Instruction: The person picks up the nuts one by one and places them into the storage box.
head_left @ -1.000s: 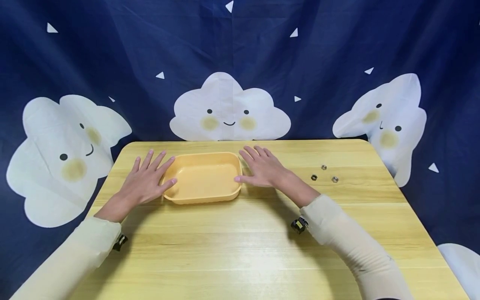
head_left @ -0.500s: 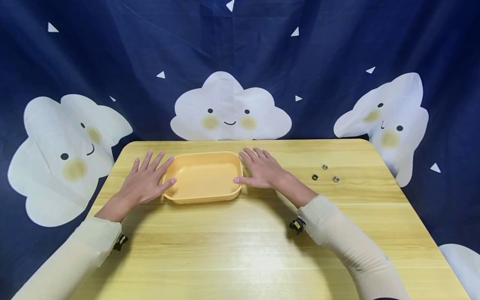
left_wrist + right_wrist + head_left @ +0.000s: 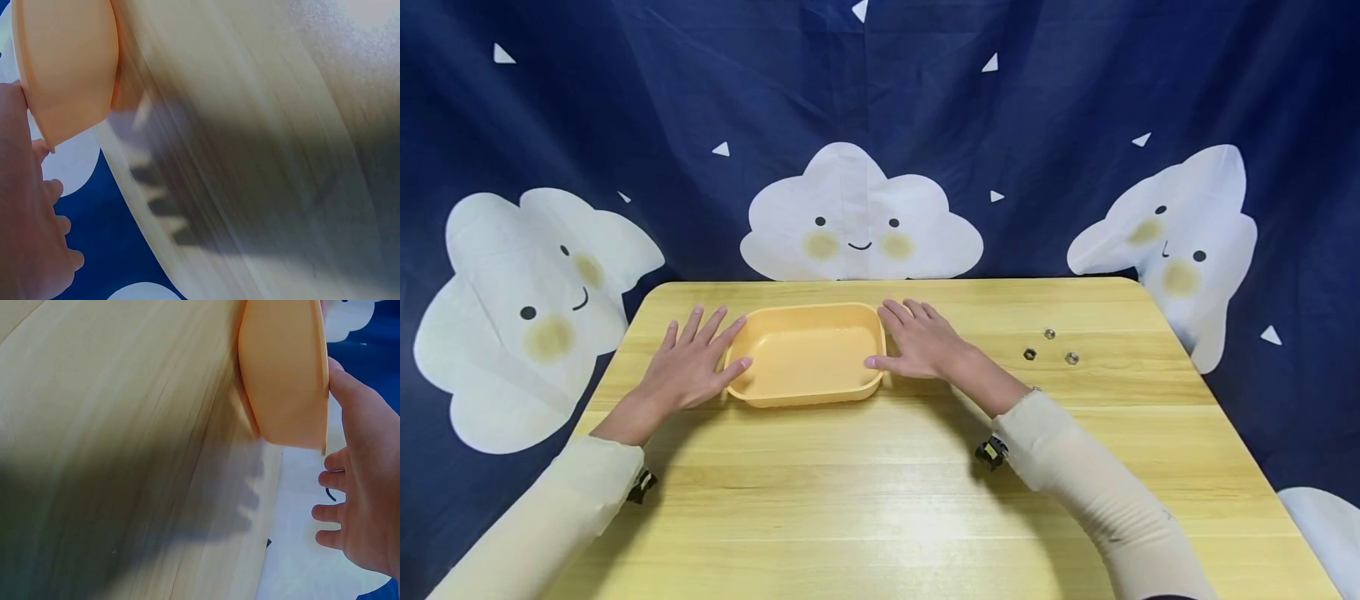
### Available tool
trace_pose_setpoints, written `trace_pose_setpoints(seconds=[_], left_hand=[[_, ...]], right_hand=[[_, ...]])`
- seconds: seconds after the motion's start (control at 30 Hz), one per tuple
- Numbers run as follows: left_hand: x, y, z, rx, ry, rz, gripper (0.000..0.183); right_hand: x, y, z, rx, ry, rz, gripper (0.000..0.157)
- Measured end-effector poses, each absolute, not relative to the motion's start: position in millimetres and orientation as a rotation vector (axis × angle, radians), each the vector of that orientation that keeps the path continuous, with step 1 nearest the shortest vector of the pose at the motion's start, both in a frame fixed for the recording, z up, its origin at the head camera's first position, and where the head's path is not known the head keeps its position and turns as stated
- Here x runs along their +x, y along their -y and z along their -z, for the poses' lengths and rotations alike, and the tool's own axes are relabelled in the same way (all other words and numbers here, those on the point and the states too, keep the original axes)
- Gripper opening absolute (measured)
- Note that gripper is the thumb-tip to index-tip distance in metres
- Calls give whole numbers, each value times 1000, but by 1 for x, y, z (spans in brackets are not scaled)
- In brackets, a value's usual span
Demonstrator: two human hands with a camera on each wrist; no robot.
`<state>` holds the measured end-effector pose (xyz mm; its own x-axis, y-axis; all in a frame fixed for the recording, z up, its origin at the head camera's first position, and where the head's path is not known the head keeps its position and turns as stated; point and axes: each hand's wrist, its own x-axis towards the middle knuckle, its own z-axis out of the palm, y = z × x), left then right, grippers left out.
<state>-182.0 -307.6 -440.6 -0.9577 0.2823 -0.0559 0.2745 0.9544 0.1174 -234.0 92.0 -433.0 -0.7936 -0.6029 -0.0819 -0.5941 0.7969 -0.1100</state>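
A shallow yellow-orange plastic tray (image 3: 805, 397) with rounded corners sits on the wooden table, with nothing visible inside. At its left end is my left hand (image 3: 683, 367), fingers straight and spread, the thumb reaching over the rim. My right hand (image 3: 925, 342) is at the opposite end, its thumb also over the rim and its fingers extended along the outside. Both wrist views show the tray's side wall (image 3: 69, 69) near each thumb; the right thumb (image 3: 340, 378) touches the rim there. How firmly either hand presses cannot be seen.
Three small metal nuts lie right of my right hand: a dark nut (image 3: 1030, 354), a silver nut (image 3: 1049, 333) and another silver nut (image 3: 1072, 358). The light wooden table (image 3: 880, 483) reaches back to a dark blue curtain (image 3: 925, 100) printed with clouds.
My right hand has shifted slightly toward the tray and nearer to me, its fingers a little closer together. The left hand has barely moved. The tray and nuts stay in place.
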Motion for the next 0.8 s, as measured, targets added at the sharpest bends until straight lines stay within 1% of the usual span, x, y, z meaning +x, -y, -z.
trace_pose_setpoints(seconds=[0.5,0.63,0.8], left_hand=[[-183,306,442,415,-3017,-153,81],[-183,305,443,405,-3007,-161,78],[-184,301,445,386,-2979,-190,69]], right_hand=[[-231,-88,436,-968,-2872,151,97],[-231,-84,436,-972,-2864,164,93],[-232,-81,439,-973,-2869,143,88]])
